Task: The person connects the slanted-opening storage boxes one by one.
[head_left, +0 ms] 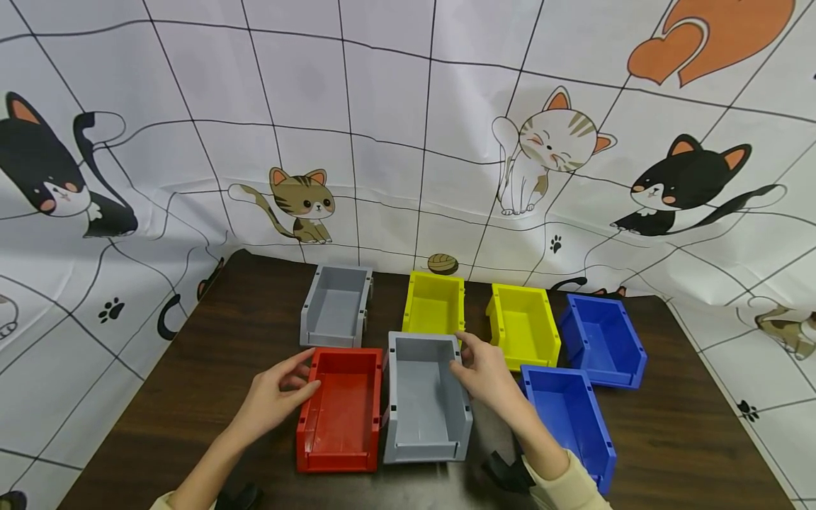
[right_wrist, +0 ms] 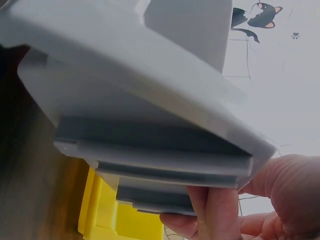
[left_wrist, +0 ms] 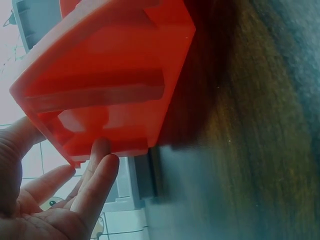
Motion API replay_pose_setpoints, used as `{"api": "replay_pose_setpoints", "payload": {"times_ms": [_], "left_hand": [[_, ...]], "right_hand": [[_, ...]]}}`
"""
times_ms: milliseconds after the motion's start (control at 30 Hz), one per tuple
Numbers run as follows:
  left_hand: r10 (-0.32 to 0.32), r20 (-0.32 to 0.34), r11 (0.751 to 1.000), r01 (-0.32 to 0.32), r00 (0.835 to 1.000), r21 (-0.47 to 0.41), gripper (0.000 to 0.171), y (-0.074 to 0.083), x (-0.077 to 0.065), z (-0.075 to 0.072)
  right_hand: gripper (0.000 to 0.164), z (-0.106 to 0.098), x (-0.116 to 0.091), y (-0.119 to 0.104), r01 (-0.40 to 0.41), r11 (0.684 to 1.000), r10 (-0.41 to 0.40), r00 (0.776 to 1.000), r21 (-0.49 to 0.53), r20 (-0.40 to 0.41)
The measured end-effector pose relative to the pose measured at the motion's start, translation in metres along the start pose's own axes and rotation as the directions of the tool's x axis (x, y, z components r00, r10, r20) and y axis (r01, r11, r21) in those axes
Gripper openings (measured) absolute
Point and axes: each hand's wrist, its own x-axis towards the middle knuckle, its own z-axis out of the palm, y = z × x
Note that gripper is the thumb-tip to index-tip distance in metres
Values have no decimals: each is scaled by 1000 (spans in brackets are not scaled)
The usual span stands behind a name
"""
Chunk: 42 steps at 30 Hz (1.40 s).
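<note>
The red storage bin [head_left: 341,404] sits at the front left of the table. My left hand [head_left: 274,397] holds its left wall, thumb at the rim and fingers against the outer side [left_wrist: 100,180]. Right beside it is a grey storage bin [head_left: 423,397], whose right wall my right hand [head_left: 487,372] grips. The right wrist view shows those fingers [right_wrist: 220,210] under the ribbed outer side of the grey bin, which appears lifted off the table. The two bins stand side by side, with little space between them.
Behind are another grey bin [head_left: 336,304], a yellow bin [head_left: 435,301] and a second yellow bin [head_left: 524,326]. Two blue bins, a rear one [head_left: 602,340] and a front one [head_left: 567,425], stand on the right. A cat-print sheet [head_left: 395,142] hangs behind the dark wooden table [head_left: 191,397].
</note>
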Motion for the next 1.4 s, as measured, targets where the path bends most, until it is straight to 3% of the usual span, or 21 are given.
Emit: {"api": "replay_pose_setpoints", "payload": {"times_ms": [400, 1033, 1400], "left_hand": [[-8, -8, 1000, 9, 1000, 6, 52, 0, -2, 0], [7, -2, 1000, -7, 1000, 4, 54, -2, -2, 0], [50, -12, 999, -50, 999, -19, 53, -3, -2, 1]], "right_hand": [[46, 3, -1, -7, -23, 999, 23, 1000, -40, 3], [49, 2, -7, -3, -10, 996, 9, 1000, 90, 14], [56, 6, -6, -6, 77, 995, -79, 996, -65, -33]]}}
